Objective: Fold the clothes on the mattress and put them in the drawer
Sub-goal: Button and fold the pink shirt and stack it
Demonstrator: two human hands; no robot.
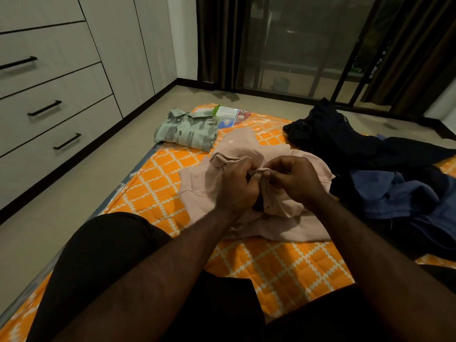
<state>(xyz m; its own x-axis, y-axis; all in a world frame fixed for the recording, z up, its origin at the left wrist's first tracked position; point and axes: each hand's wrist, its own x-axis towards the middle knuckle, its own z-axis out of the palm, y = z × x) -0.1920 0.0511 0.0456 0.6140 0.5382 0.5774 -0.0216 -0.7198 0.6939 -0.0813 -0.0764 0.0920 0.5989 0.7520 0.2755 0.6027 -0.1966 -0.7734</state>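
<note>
Both hands pinching the pink shirt at the middle of the mattress.

The left hand (237, 186) and right hand (293, 180) meet over the crumpled pink shirt (246, 154), each with curled fingers pinching a fold of its fabric. The shirt lies on the orange-patterned mattress (158, 178). A folded green camouflage shirt (185, 130) sits near the far left corner; a heap of dark and blue clothes (385, 174) covers the right edge. Drawers (49, 107) stand closed beyond the left edge.
</note>
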